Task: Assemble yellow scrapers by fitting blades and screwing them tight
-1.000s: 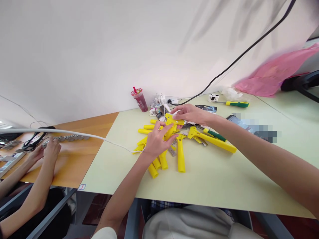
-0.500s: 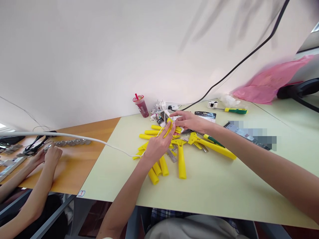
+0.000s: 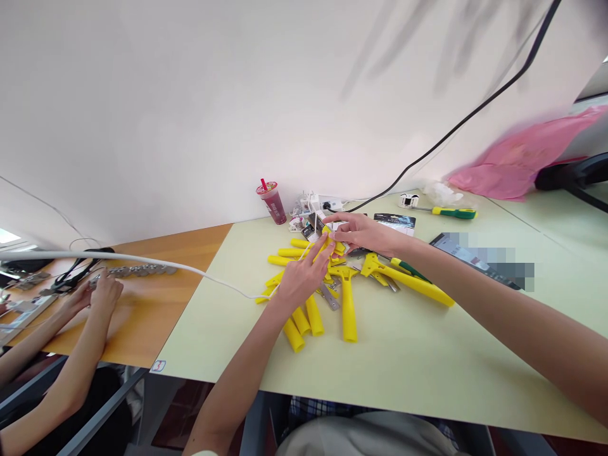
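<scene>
the right hand [image 3: 358, 233] is clamped on a yellow tool [image 3: 339, 248] above the middle of the table [image 3: 408, 361]; the left hand [image 3: 304, 278] has its fingers against it, though its full grip is hidden. yellow handles [image 3: 314, 316] spread around and under the left hand, which covers part of them. a white cord [image 3: 190, 265] reaches the left wrist. the right forearm passes between a green-handled screwdriver [image 3: 411, 270] and a phone [image 3: 468, 256]. a drink cup [image 3: 273, 206] stands by the wall beside a power strip [image 3: 332, 205].

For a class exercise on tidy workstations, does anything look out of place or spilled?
The drink cup looks out of place: it stands near the power strip, where liquid could be risky. No spill is visible.
</scene>
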A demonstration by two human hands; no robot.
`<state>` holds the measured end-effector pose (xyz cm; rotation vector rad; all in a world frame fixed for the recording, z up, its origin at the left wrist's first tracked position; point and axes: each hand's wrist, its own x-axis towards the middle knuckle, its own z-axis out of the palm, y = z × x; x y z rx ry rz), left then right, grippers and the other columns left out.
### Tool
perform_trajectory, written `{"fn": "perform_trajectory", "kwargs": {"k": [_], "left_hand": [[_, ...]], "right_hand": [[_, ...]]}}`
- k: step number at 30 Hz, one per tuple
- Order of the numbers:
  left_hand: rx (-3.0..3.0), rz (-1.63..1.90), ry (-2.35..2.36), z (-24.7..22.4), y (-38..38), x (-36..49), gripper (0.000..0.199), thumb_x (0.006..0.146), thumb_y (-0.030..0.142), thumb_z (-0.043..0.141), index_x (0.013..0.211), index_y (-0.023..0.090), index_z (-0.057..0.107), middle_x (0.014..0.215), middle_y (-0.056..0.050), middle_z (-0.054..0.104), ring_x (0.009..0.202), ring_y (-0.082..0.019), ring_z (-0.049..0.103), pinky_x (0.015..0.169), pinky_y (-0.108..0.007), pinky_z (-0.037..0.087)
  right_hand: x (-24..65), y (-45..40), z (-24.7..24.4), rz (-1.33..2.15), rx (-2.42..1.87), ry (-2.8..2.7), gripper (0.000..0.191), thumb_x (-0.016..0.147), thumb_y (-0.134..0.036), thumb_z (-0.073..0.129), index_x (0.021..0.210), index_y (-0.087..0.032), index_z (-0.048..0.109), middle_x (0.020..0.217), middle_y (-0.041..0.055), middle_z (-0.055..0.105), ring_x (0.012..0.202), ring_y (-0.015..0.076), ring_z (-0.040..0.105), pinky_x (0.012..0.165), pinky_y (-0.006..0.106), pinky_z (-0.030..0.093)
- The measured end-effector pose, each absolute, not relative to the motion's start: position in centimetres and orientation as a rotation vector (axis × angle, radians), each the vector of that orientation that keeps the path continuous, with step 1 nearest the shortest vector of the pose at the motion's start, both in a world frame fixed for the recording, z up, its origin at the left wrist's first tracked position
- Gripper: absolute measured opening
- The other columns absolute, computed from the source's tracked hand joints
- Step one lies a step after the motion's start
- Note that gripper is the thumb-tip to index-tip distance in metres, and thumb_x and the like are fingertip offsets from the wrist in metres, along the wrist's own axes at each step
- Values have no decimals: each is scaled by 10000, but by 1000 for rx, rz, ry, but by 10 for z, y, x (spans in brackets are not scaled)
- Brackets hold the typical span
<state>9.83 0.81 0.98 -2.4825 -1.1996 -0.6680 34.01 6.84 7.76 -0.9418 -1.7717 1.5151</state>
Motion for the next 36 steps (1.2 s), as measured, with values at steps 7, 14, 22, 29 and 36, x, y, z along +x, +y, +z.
{"fn": "perform_trajectory", "kwargs": {"k": [7,14,22,29,36], "left_hand": [[-2589,-1005,-1206,7,8,100,401,1178,302,544,1561,215,626,1607,-208,713,1106,-229,841,647,-268,586],[-2718,-1493,-1335,8,7,99,330,1113,335,674,1428,237,668,1506,-173,771,565,-54,499,528,-228,439],[-2706,-2197,-1661,26,-7,109,527,973,641,849,1232,274,574,1197,-41,779,521,-16,418,493,-205,345],[-2823,-2795,-1838,25,-15,123,658,843,546,970,1274,273,555,1142,-46,809,613,-75,655,561,-197,505],[-2500,-3235,-2087,25,-17,128,712,734,361,1042,1266,258,580,1093,12,800,482,-20,569,492,-173,472]], "right_hand": [[339,68,80,1562,-832,-1819,623,891,-802,849,981,-193,751,1058,97,840,975,244,834,986,421,711],[341,64,86,1519,-766,-1925,662,942,-853,744,1038,-199,752,1113,119,845,1072,288,837,1022,440,675],[349,40,117,821,-793,-2188,490,1103,-623,587,1277,-264,873,986,60,755,843,219,641,785,362,472],[366,41,134,664,-870,-2223,425,983,-631,730,924,-243,891,976,95,729,849,235,621,792,390,445],[371,55,127,936,-938,-2287,468,942,-683,748,951,-228,856,860,49,725,758,201,559,670,359,398]]}}
